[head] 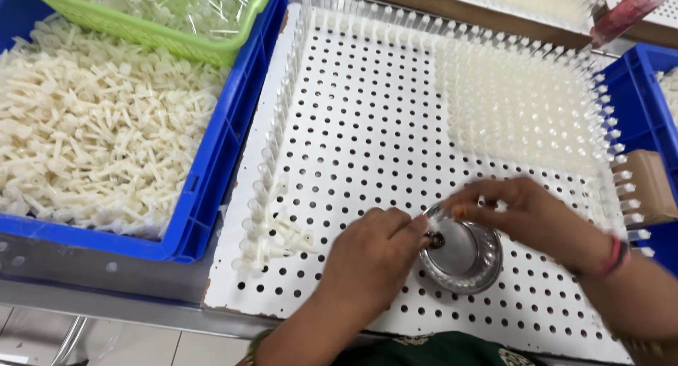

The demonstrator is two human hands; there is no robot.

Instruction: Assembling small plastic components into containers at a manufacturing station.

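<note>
Left fingers: the left hand (371, 256) is bunched, fingertips pressed narrowly together on a tiny dark piece (436, 240) at the near-left rim of a small steel bowl (462, 256); the piece is too small and blurred to tell its shape or which way it points.

Right fingers: the right hand (530, 214) curls over the far rim of the bowl, thumb and forefinger nipped on a small white plastic part (482, 202). Motion blur hides its long axis; cannot tell its direction.

Bowl: round, shiny, directly under both sets of fingertips, resting flat on the white perforated board (367, 126).

Loose parts: a few white pieces (289, 232) lie on the board just left of the left fingers, long axes lying flat and pointing various ways.

Standing parts: beyond the right fingers, a dense block of clear-white parts (515, 104) stands upright in the holes, long axes vertical; single rows line the board's left, far and right edges.

Left crate: well left of the left fingers, a blue crate (212, 161) heaped with white parts, jumbled.

Green basket: a green basket (176, 41) rests on the crate's far corner, holding clear parts.

Right crate: past the right wrist, another blue crate (635, 90), with a brown block (650, 186) at its near edge.
</note>
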